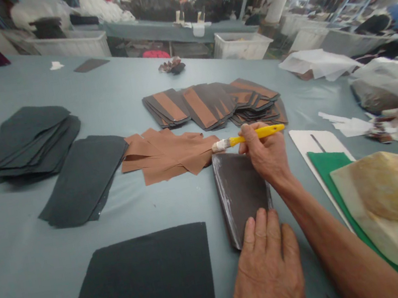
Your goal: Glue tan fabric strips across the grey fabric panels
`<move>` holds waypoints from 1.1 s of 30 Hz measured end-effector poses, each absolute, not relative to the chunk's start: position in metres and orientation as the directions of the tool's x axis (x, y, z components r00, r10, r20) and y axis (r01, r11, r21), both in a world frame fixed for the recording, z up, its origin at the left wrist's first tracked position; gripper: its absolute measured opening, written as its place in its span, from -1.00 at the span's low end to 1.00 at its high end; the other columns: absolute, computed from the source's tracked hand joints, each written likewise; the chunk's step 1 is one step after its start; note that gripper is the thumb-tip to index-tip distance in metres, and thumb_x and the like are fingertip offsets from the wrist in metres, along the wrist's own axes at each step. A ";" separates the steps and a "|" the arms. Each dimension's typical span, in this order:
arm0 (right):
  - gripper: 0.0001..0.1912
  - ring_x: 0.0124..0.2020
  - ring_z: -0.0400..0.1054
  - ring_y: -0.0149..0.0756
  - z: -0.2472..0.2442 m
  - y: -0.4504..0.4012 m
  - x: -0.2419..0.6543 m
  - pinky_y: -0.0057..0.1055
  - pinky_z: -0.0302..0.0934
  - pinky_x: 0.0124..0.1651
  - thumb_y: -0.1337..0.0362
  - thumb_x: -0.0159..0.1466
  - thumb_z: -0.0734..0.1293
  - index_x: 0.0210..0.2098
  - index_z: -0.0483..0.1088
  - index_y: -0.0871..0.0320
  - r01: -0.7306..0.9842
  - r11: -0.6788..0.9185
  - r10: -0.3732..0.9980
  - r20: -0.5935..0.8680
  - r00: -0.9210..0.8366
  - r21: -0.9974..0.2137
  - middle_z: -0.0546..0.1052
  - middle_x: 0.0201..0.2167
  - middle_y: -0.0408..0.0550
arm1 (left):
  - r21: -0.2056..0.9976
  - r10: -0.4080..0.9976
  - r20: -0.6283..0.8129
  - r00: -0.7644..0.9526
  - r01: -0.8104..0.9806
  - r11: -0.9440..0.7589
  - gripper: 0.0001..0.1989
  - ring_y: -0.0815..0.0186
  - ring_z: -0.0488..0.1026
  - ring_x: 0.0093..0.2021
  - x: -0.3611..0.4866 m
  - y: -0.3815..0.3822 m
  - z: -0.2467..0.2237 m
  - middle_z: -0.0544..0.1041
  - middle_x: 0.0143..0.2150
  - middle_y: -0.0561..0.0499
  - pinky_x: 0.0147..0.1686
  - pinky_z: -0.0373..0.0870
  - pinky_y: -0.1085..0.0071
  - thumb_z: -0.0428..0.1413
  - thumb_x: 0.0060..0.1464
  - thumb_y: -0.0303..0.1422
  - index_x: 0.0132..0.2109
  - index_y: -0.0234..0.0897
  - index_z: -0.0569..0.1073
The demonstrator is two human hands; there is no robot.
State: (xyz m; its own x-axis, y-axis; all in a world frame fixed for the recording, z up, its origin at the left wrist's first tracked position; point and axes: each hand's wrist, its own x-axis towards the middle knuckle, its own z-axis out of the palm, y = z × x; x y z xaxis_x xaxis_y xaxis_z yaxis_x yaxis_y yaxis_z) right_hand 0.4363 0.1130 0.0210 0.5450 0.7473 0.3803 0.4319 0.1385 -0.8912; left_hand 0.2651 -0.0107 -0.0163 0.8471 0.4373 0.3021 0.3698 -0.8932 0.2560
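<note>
My right hand is closed round a yellow-handled brush, whose whitish bristles point left above the far left corner of a dark grey stack of pieces. White streaks run along the left and right edges of that stack. My left hand lies flat on the near end of the stack, fingers stretched out. Left of the brush tip, brown strips lie in a loose heap. One dark, tapered piece rests flat to the left of my left hand.
Dark stacks lie at the left. Dark pieces with brown strips are fanned out beyond the heap. At the right are a white board, green cloth and a stained yellowish container. A person stands far back.
</note>
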 end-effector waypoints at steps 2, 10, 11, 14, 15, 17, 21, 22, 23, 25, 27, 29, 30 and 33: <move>-0.43 -0.66 0.22 -0.43 0.022 0.109 0.438 -0.45 0.12 -0.54 -0.30 0.31 0.38 -0.35 0.45 0.12 0.419 0.146 0.726 0.385 0.570 -0.896 0.44 -0.65 -0.22 | 0.260 0.439 0.326 0.837 0.367 -0.893 -0.45 -0.09 0.32 0.45 0.265 -0.010 -0.015 0.40 0.42 -0.36 0.38 0.30 0.10 0.06 0.36 -0.20 0.32 -0.51 0.36; -0.42 -0.67 0.26 -0.42 0.025 0.068 0.438 -0.47 0.14 -0.57 -0.31 0.30 0.38 -0.36 0.42 0.11 0.373 0.147 0.643 0.375 0.668 -0.916 0.40 -0.68 -0.24 | 0.266 0.435 0.336 0.835 0.359 -0.895 -0.46 -0.11 0.35 0.43 0.263 -0.007 -0.008 0.42 0.40 -0.38 0.35 0.35 0.10 0.09 0.35 -0.21 0.31 -0.53 0.36; -0.43 -0.67 0.25 -0.42 0.025 0.064 0.437 -0.47 0.14 -0.57 -0.31 0.30 0.38 -0.36 0.42 0.11 0.368 0.144 0.645 0.370 0.669 -0.918 0.40 -0.69 -0.24 | 0.269 0.430 0.329 0.841 0.352 -0.896 -0.45 -0.12 0.34 0.43 0.263 -0.007 -0.007 0.41 0.41 -0.38 0.35 0.35 0.10 0.10 0.34 -0.22 0.31 -0.53 0.36; -0.42 -0.68 0.24 -0.42 0.027 0.057 0.431 -0.47 0.14 -0.59 -0.32 0.29 0.39 -0.37 0.42 0.11 0.347 0.139 0.691 0.342 0.636 -0.927 0.37 -0.70 -0.25 | 0.277 0.416 0.299 0.859 0.339 -0.899 -0.40 -0.17 0.29 0.46 0.262 -0.007 -0.007 0.36 0.44 -0.42 0.38 0.32 0.05 0.14 0.32 -0.20 0.33 -0.56 0.34; -0.41 -0.69 0.23 -0.42 0.029 0.056 0.428 -0.47 0.13 -0.60 -0.33 0.28 0.39 -0.38 0.42 0.11 0.338 0.137 0.718 0.328 0.614 -0.931 0.36 -0.71 -0.25 | 0.279 0.414 0.291 0.862 0.337 -0.899 -0.38 -0.18 0.27 0.47 0.262 -0.007 -0.007 0.34 0.45 -0.43 0.39 0.31 0.04 0.15 0.31 -0.19 0.34 -0.56 0.32; -0.39 -0.71 0.18 -0.44 0.032 0.054 0.423 -0.48 0.08 -0.63 -0.34 0.27 0.39 -0.42 0.41 0.10 0.320 0.126 0.777 0.294 0.557 -0.939 0.31 -0.74 -0.26 | 0.281 0.409 0.281 0.868 0.333 -0.900 -0.34 -0.21 0.23 0.49 0.262 -0.008 -0.008 0.31 0.47 -0.45 0.41 0.29 0.01 0.17 0.30 -0.18 0.36 -0.57 0.30; -0.35 -0.76 0.10 -0.48 0.037 0.052 0.417 -0.49 -0.04 -0.69 -0.38 0.25 0.39 -0.48 0.40 0.11 0.302 0.090 0.876 0.220 0.430 -0.949 0.24 -0.76 -0.28 | 0.278 0.402 0.249 0.881 0.332 -0.901 -0.38 -0.20 0.20 0.50 0.263 -0.009 -0.009 0.31 0.47 -0.44 0.43 0.25 -0.01 0.10 0.35 -0.23 0.38 -0.58 0.27; -0.34 -0.76 0.10 -0.48 0.038 0.051 0.417 -0.49 -0.05 -0.69 -0.38 0.25 0.39 -0.48 0.40 0.11 0.301 0.084 0.888 0.208 0.410 -0.950 0.23 -0.76 -0.28 | 0.277 0.405 0.242 0.882 0.337 -0.900 -0.40 -0.19 0.20 0.50 0.263 -0.009 -0.009 0.31 0.46 -0.44 0.43 0.24 -0.01 0.08 0.36 -0.25 0.38 -0.58 0.27; -0.34 -0.76 0.09 -0.48 0.038 0.051 0.417 -0.49 -0.06 -0.70 -0.38 0.26 0.38 -0.49 0.39 0.11 0.301 0.080 0.895 0.201 0.397 -0.950 0.22 -0.75 -0.28 | 0.274 0.406 0.239 0.882 0.340 -0.900 -0.41 -0.19 0.20 0.50 0.263 -0.009 -0.009 0.32 0.46 -0.44 0.43 0.24 -0.01 0.06 0.37 -0.25 0.38 -0.58 0.27; -0.34 -0.76 0.09 -0.49 0.037 0.051 0.417 -0.50 -0.08 -0.70 -0.39 0.26 0.37 -0.49 0.38 0.11 0.304 0.078 0.898 0.199 0.393 -0.950 0.21 -0.76 -0.29 | 0.269 0.402 0.245 0.882 0.337 -0.902 -0.41 -0.20 0.20 0.50 0.263 -0.009 -0.009 0.32 0.46 -0.43 0.43 0.23 -0.01 0.07 0.37 -0.24 0.37 -0.58 0.27; -0.34 -0.76 0.08 -0.48 0.034 0.053 0.417 -0.49 -0.09 -0.70 -0.38 0.27 0.36 -0.50 0.37 0.11 0.311 0.080 0.891 0.208 0.404 -0.947 0.20 -0.77 -0.29 | 0.266 0.401 0.252 0.881 0.336 -0.904 -0.38 -0.20 0.20 0.50 0.262 -0.009 -0.009 0.31 0.46 -0.43 0.43 0.22 0.01 0.09 0.36 -0.21 0.37 -0.58 0.27; -0.34 -0.77 0.09 -0.47 0.032 0.056 0.417 -0.49 -0.09 -0.71 -0.38 0.27 0.36 -0.49 0.38 0.11 0.324 0.085 0.883 0.222 0.414 -0.942 0.22 -0.77 -0.28 | 0.265 0.406 0.258 0.877 0.340 -0.902 -0.36 -0.19 0.21 0.50 0.261 -0.009 -0.008 0.31 0.47 -0.44 0.43 0.22 0.03 0.11 0.34 -0.19 0.37 -0.58 0.26; -0.35 -0.76 0.09 -0.47 0.031 0.059 0.417 -0.48 -0.08 -0.70 -0.38 0.27 0.37 -0.48 0.39 0.11 0.331 0.090 0.878 0.231 0.419 -0.939 0.23 -0.78 -0.28 | 0.264 0.408 0.260 0.875 0.342 -0.902 -0.36 -0.18 0.21 0.50 0.261 -0.008 -0.007 0.31 0.47 -0.44 0.43 0.23 0.04 0.12 0.34 -0.18 0.37 -0.57 0.27; -0.35 -0.75 0.11 -0.46 0.028 0.068 0.418 -0.48 -0.03 -0.68 -0.38 0.27 0.37 -0.47 0.40 0.11 0.349 0.111 0.860 0.266 0.435 -0.930 0.26 -0.77 -0.26 | 0.261 0.402 0.280 0.872 0.334 -0.906 -0.36 -0.19 0.26 0.47 0.261 -0.007 -0.006 0.34 0.45 -0.45 0.42 0.23 0.05 0.13 0.32 -0.18 0.35 -0.59 0.29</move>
